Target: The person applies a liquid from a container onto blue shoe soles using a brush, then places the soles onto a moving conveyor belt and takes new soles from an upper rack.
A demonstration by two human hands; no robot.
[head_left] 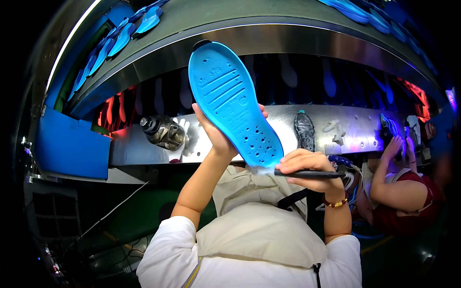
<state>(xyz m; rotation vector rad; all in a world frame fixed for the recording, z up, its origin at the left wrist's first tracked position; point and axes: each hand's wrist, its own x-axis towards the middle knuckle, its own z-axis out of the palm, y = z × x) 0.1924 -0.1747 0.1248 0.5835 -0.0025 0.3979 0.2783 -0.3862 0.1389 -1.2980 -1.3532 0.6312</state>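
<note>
My left hand (220, 139) grips a bright blue shoe sole (230, 98) raised in front of me, thumb along one edge and fingertips showing past the other. The sole faces me with raised bars, moulded marks and a cluster of small holes near its lower end; a black piece caps its top end. Between the fingers of my right hand (307, 165) lies a brush (312, 174) with a black handle. Its pale bristles are at the sole's lower edge; whether they touch it is hard to make out.
Behind the sole runs a metal ledge (216, 144) with a dark bottle (163, 132), a dark sole-shaped piece (304, 129) and pale scraps (334, 130). Above it, a curved green conveyor belt (230, 10) carries blue soles (122, 39). A co-worker's arm (396, 189) reaches in at the right.
</note>
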